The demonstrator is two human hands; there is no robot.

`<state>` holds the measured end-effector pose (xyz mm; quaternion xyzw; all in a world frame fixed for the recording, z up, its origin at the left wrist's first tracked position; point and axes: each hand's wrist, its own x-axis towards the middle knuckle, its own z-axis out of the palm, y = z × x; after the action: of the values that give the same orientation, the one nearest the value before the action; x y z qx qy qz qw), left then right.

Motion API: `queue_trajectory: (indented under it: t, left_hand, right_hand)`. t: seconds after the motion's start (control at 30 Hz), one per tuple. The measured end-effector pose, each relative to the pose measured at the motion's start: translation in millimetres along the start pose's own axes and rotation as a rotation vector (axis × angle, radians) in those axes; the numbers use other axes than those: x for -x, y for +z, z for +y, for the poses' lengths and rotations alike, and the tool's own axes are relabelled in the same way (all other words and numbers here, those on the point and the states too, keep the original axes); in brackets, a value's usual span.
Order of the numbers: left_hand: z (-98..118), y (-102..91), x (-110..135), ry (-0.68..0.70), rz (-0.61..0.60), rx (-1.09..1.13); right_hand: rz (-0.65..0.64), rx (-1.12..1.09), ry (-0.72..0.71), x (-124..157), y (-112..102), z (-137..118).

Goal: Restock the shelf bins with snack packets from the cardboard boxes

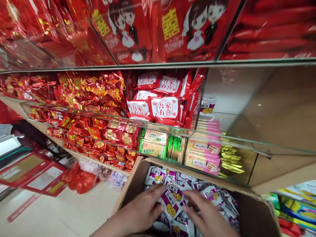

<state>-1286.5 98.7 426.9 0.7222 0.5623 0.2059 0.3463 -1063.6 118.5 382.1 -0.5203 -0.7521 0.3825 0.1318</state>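
An open cardboard box (256, 210) in front of me holds many small white-and-purple snack packets (212, 194) with a yellow biscuit picture. My left hand (145, 207) reaches in from the lower left, its fingers and thumb apart against the left side of one upper packet (171, 204). From the lower right comes my right hand (203, 210), fingers spread at the same packet's right side. Whether either hand grips any packet underneath cannot be made out.
Above the box, glass-fronted shelves hold red-and-white packs (164, 108), green biscuit packs (153, 148), pink biscuit packs (203, 159) and gold packets (230, 159). Red bags (170, 29) fill the top shelf. Red plastic bags (84, 181) lie on the floor at left.
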Motion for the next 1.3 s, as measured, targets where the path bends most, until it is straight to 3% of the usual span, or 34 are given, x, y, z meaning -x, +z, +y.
queue_trajectory:
  t: [0.03,0.1,0.17,0.27,0.4,0.47,0.53,0.63,0.7,0.77,0.83,1.0,1.13,1.3]
  left_hand:
    - [-8.2,14.8,-10.7,-0.064,-0.126,-0.058]
    - [-24.4,39.5,-27.1,-0.199,-0.207,-0.161]
    - [-36.6,54.9,-36.4,-0.259,-0.21,-0.205]
    - [-44.3,61.9,-39.4,-0.29,-0.202,-0.215]
    - [-39.4,54.0,-32.5,-0.276,-0.22,-0.169]
    - [-30.4,46.2,-28.3,-0.242,-0.148,-0.036]
    - [-16.1,37.4,-25.5,-0.186,0.004,0.159]
    - [13.8,25.4,-27.1,-0.061,0.188,0.409]
    - [35.6,19.3,-32.9,0.029,0.236,0.504]
    - [55.1,14.6,-41.1,0.102,0.274,0.575]
    - [70.2,10.9,-49.3,0.148,0.317,0.629]
    - [85.1,3.5,-61.1,0.144,0.487,0.448]
    - [80.5,2.6,-63.6,0.152,0.519,0.21]
    - [79.6,9.2,-62.6,0.156,0.588,0.303]
  right_hand:
    - [-0.055,0.045,0.014,-6.3,6.0,0.0]
    - [-0.148,0.165,0.065,-18.2,19.8,-0.1]
    - [-0.18,0.243,0.092,-26.9,32.0,0.1]
    - [-0.186,0.231,0.063,-31.4,41.4,2.4]
    - [-0.191,0.137,0.061,-27.2,42.4,7.8]
    - [-0.107,-0.017,0.015,-24.1,40.3,6.5]
    - [0.035,-0.285,-0.009,-21.4,34.9,-1.2]
    - [0.191,-0.702,0.119,-17.1,16.0,-24.7]
    - [0.363,-0.797,0.174,-14.3,-3.1,-42.1]
    - [0.582,-0.738,0.147,-12.9,-22.8,-54.6]
    - [0.704,-0.655,0.093,-13.2,-38.3,-59.8]
    - [0.825,-0.444,-0.064,-15.3,-53.6,-56.3]
    - [0.918,-0.25,-0.107,-14.8,-56.4,-54.4]
    - [0.933,-0.295,-0.112,-13.3,-54.3,-54.1]
